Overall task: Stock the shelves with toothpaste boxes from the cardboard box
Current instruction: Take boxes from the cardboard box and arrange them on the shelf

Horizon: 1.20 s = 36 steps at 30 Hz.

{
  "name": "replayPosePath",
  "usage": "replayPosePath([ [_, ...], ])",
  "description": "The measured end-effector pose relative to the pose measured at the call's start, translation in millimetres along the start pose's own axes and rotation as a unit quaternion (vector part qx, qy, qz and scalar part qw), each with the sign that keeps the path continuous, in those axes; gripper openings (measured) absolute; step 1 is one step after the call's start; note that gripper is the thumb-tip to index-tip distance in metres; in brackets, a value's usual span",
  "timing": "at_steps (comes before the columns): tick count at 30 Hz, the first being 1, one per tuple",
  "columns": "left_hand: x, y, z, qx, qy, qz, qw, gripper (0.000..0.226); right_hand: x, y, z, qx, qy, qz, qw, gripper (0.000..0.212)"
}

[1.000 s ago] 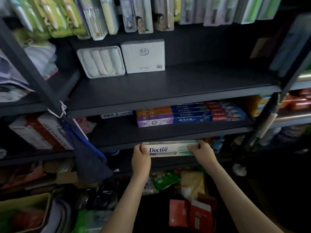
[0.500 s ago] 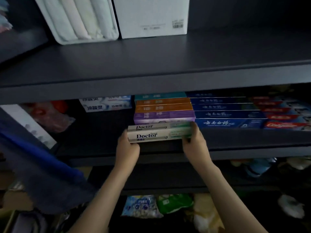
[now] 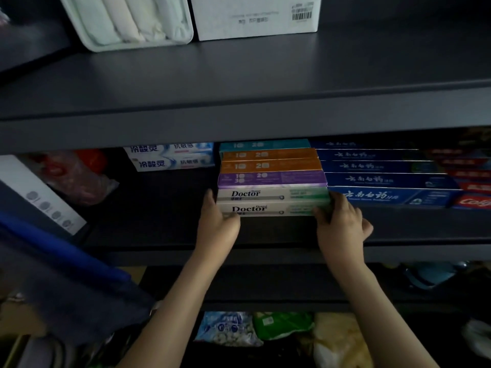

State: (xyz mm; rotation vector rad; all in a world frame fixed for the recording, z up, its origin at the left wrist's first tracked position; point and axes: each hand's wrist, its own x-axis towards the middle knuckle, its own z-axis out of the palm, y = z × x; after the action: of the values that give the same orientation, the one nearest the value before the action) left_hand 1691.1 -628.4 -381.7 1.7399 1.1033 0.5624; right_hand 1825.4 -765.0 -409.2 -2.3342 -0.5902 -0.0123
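Two white-and-green "Doctor" toothpaste boxes (image 3: 271, 203) lie side by side on the dark middle shelf (image 3: 159, 229), right in front of a purple box (image 3: 271, 179). My left hand (image 3: 216, 227) grips their left end, with the thumb along the front edge. My right hand (image 3: 340, 227) grips their right end, its fingers curled round the green end. The cardboard box is not in view.
Behind lie orange and teal boxes (image 3: 268, 160), blue boxes (image 3: 385, 179) and red boxes (image 3: 473, 200) to the right, white-blue boxes (image 3: 170, 158) at the back left. A white box (image 3: 255, 17) and a towel pack (image 3: 127, 19) stand on the upper shelf. Bagged goods (image 3: 255, 330) lie below.
Both hands have lifted the Doctor boxes from below the shelf edge onto the middle shelf and pushed them back against the purple box. The camera has moved closer.
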Motion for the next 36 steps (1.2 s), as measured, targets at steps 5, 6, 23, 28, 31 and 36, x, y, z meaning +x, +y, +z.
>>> replayPosePath([
  [5,-69.3,2.1,24.5,0.066,0.177,0.169,0.967,0.067,-33.2,13.5,-21.4,0.054,0.047,-0.030,0.997,0.042],
  [6,-89.2,-2.7,38.1,0.065,0.166,0.221,0.959,0.057,-46.4,22.2,-28.3,0.064,0.058,-0.039,0.995,0.038],
  [23,-523.4,-207.7,276.9,0.276,-0.723,0.094,0.627,0.036,-584.8,380.7,-133.9,0.119,0.048,0.694,0.708,0.031],
  [28,-578.1,-297.0,291.0,0.381,-0.767,0.086,0.509,0.045,-712.1,416.3,-102.6,0.191,-0.048,0.766,0.612,0.046],
  [31,-587.8,-342.6,295.2,0.458,-0.746,0.098,0.473,0.061,-740.6,419.1,-69.1,0.182,-0.100,0.741,0.638,0.051],
  [36,-589.6,-381.7,302.6,0.483,-0.729,0.104,0.474,0.072,-746.3,437.1,-27.9,0.029,-0.086,0.671,0.736,0.079],
])
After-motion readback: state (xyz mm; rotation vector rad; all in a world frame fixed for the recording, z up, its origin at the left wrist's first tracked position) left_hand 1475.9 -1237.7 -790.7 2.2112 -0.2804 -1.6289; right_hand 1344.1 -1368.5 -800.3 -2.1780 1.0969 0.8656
